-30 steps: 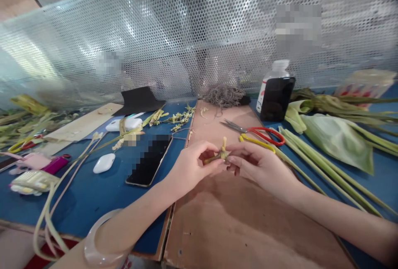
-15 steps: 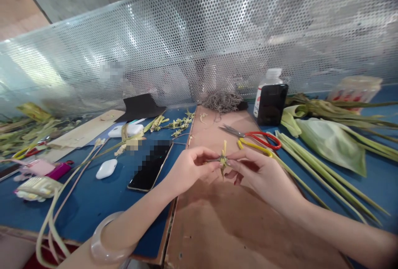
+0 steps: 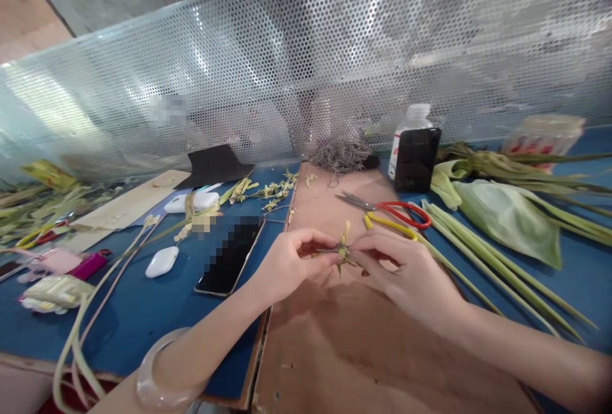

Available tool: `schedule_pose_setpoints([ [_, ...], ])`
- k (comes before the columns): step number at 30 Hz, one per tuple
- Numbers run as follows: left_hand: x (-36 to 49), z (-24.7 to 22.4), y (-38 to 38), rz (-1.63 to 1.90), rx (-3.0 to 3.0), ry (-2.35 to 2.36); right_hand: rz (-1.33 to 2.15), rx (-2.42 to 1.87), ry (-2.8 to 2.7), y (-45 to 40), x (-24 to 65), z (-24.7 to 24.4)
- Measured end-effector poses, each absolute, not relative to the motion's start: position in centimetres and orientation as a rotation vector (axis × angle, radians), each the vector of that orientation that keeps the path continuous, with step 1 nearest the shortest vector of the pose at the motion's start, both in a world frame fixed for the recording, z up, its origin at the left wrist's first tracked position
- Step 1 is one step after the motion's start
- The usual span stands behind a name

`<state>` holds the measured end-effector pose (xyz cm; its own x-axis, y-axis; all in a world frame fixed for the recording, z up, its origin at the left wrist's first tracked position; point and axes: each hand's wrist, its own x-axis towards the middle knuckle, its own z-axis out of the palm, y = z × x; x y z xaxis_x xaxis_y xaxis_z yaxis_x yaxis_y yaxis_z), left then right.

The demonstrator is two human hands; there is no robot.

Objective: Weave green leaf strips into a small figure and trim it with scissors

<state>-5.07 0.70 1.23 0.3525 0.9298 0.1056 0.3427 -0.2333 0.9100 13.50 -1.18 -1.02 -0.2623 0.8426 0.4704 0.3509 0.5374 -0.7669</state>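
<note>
Between my hands, over the brown board (image 3: 325, 350), is a small piece woven from yellow-green leaf strips (image 3: 343, 249), with short ends sticking up and down. My left hand (image 3: 291, 261) pinches its left side between thumb and fingertips. From the right, my right hand (image 3: 399, 264) grips the piece with thumb and index finger. Just beyond my right hand lie scissors with red and yellow handles (image 3: 404, 213), their blades apart. Fine detail of the weave is hidden by my fingertips.
Long green leaf strips (image 3: 492, 261) and a wide leaf (image 3: 514, 219) lie at right. A bottle (image 3: 418, 117) stands behind a black phone (image 3: 417, 160). Grey cord (image 3: 342, 155) is heaped at the back. Another phone (image 3: 232, 258) and a white earbud case (image 3: 162, 261) lie left.
My right fingers have closed in more tightly beside the woven piece, and its lower end now points a little differently. The view has shifted slightly.
</note>
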Motion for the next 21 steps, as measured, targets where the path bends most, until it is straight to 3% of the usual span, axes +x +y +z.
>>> schedule_pose_setpoints([
  [14, -4.87, 1.26, 0.57, 0.906, 1.711, 1.117, 0.441, -0.902, -1.894, -1.00, 13.29, -0.79],
  [21, -5.17, 1.25, 0.90, 0.939, 1.776, 1.115, 0.923, -0.973, -1.729, -0.86, 13.85, -1.03],
])
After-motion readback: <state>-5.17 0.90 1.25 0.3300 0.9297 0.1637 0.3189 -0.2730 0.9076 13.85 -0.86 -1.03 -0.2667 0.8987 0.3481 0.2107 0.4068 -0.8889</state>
